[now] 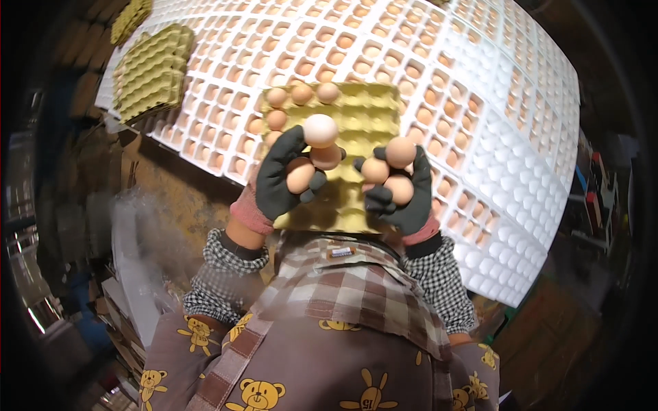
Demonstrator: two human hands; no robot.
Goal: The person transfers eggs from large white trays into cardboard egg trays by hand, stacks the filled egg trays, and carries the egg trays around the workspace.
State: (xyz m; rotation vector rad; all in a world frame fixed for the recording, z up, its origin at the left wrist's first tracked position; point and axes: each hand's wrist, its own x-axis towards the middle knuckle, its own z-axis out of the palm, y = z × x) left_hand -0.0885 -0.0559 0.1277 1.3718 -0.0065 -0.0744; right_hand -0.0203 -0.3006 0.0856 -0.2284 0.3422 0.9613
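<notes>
My left hand (280, 177), in a dark glove with a pink cuff, is closed around several eggs. A pale egg (321, 130) sits at the top of that grip, with two browner eggs (300, 175) below it. Three brown eggs (399, 152) are bunched in my gloved right hand (411, 192). Both hands are above a yellow-green egg tray (354, 97) close to my waist. Along its far edge and left side rest several brown eggs (302, 94); the cups visible at its right are bare. My hands hide part of the tray.
White foam egg trays (247, 77) cover the broad surface ahead, many filled with eggs. Foam trays with bare-looking white cups (514, 154) lie to the right. A stack of yellow-green trays (154, 72) stands at left, with more trays (129, 20) behind. Clear plastic sheeting (133, 257) hangs at lower left.
</notes>
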